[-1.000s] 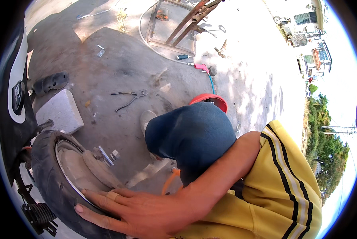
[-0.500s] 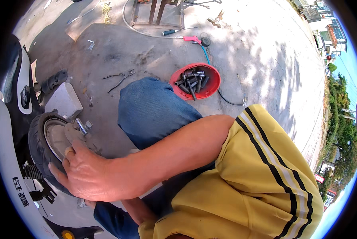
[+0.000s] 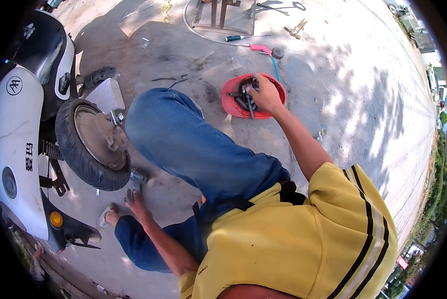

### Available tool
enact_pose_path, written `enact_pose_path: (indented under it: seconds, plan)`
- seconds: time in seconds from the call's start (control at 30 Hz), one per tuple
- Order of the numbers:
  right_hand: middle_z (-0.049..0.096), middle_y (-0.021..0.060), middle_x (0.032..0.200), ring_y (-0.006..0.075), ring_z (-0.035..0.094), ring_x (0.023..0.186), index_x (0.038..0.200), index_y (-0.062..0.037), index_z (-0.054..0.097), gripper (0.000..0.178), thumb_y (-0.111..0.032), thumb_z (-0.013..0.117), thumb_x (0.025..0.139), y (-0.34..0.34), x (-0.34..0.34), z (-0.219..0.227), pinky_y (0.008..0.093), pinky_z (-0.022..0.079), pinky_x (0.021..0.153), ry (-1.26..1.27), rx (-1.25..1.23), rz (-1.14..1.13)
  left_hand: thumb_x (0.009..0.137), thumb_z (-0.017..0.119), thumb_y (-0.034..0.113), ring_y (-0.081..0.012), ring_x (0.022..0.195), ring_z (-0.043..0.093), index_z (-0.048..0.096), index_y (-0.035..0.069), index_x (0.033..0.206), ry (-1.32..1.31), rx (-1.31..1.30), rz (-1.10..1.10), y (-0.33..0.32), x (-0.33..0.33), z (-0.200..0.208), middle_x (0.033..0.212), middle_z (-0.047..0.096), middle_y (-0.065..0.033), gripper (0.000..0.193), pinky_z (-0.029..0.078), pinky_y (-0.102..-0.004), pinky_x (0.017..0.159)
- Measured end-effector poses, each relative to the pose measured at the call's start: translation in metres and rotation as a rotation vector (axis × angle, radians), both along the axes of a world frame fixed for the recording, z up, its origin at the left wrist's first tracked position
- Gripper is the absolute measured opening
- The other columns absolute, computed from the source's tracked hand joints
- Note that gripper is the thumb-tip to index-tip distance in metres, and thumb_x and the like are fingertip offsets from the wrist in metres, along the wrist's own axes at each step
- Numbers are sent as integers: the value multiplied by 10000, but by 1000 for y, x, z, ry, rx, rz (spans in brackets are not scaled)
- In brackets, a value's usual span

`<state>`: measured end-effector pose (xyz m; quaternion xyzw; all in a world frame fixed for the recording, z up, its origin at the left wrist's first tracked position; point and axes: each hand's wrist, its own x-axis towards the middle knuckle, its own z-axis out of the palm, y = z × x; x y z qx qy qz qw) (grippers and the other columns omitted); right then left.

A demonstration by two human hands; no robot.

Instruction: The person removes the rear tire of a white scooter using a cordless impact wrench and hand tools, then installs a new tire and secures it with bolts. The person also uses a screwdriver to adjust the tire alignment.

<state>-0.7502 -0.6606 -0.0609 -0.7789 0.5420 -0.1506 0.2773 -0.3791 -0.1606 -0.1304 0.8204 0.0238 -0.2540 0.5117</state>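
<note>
**Two hands working apart: one in the red bowl, one on the ground by the wheel**

Two hands are showing, well apart. The right hand (image 3: 265, 94) is reaching forward into the red bowl (image 3: 231, 102), its fingers curling down over the dark sockets (image 3: 244, 101) piled inside. Whether the fingers are closing on a socket or only touching the pile cannot be told, as the back of the hand is covering them. The bowl is sitting on the concrete ahead of the raised knee (image 3: 158, 112), near the right side of it.

The left hand (image 3: 136, 204) is pressing down on the ground, fingers spread and flat, gripping nothing. A small metal part (image 3: 137, 176) is lying just beyond its fingertips, below the wheel (image 3: 91, 144).

The wheel is standing upright on the scooter (image 3: 19, 124), hub face turned toward the person. The blue-jeaned leg is lying between the two hands and blocking the direct line from bowl to wheel.

Pliers (image 3: 171, 78) are lying on the ground beyond the knee. A screwdriver (image 3: 239, 37) is lying farther off, its long axis running left to right. A pink air tool (image 3: 261, 48) with a blue hose is resting just beyond the bowl. The longer sockets in the bowl are pointing roughly away from the person, leaning on the rim.
</note>
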Motion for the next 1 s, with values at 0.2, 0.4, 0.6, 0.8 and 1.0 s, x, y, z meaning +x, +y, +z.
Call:
enact_pose_path:
  seconds: [0.2,0.4,0.6,0.8,1.0]
  plan:
    - [702,268,1206,407,706,1083,1381,-6,585,620,-262,779,850,58,-48,-89,458,542,948,14,283,-85,977,654,312,-185,997,610,504,1,1477,117,196,-286,21,-18,19,1208,657,-67,607,486,-339,834]
    - [598,235,1404,285,643,1246,1489,116,445,602,-125,677,989,11,44,3,357,516,1035,-608,238,-119,955,709,296,-346,1126,695,552,-62,1381,-229,492,-646,15,25,2,1146,718,-263,578,515,-408,975]
    - [588,209,1442,276,588,1318,1499,64,472,575,-214,663,1034,52,206,226,393,464,1124,-838,-87,392,916,706,330,-372,1170,675,541,-10,1343,-200,774,-625,76,22,-67,1193,687,-270,570,529,-443,994]
    - [591,202,1418,265,569,1327,1517,41,452,673,-337,695,1016,127,324,259,377,432,1148,-758,9,837,861,673,121,-441,1257,569,509,11,1379,-327,634,-338,49,11,-82,1329,589,-255,554,488,-493,1046]
    - [553,263,1416,289,557,1319,1545,50,378,801,-501,637,1025,162,398,179,367,459,1086,-474,184,916,850,665,65,-443,1301,520,475,3,1440,-396,547,-354,35,48,-98,1411,525,-254,624,462,-476,1088]
